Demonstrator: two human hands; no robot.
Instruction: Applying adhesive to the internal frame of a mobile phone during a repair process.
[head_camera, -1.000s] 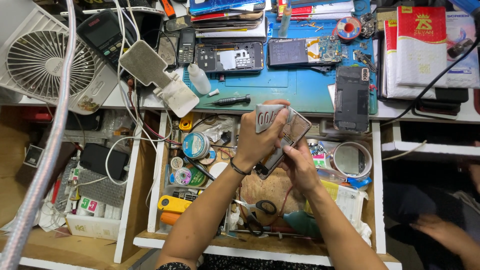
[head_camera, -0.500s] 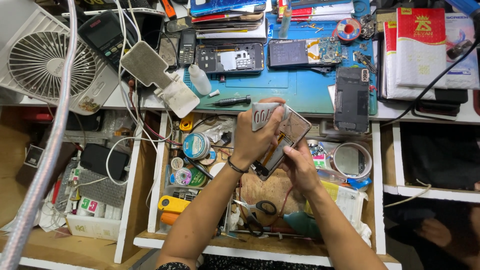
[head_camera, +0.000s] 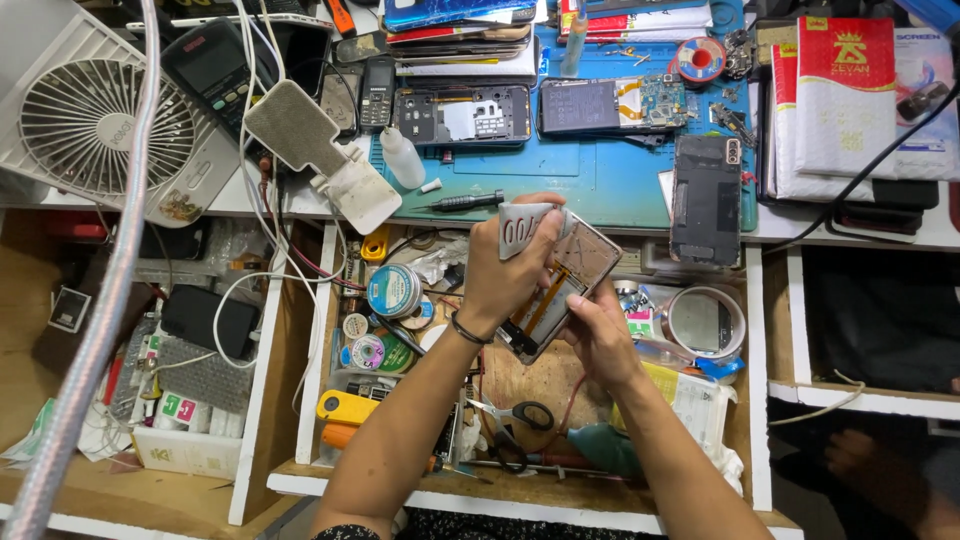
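My left hand (head_camera: 515, 262) grips a small grey tube of glue (head_camera: 522, 226) and presses its tip toward an opened phone frame (head_camera: 565, 285) with orange flex cables inside. From below, my right hand (head_camera: 600, 335) holds the lower edge of that phone frame. Both hands hover over an open drawer (head_camera: 310, 380) full of tools, just in front of the blue work mat (head_camera: 600, 175).
On the blue mat lie a black screwdriver (head_camera: 468, 202), a small white bottle (head_camera: 402, 158), opened phones (head_camera: 462, 113) and a dark phone back (head_camera: 706, 198). A white fan (head_camera: 100, 120) stands far left. The drawer holds tape rolls (head_camera: 393, 290), scissors (head_camera: 515, 415), a yellow tool (head_camera: 352, 407).
The glue tube in my left hand has shifted slightly along the top edge of the phone frame. The right hand keeps its hold from below.
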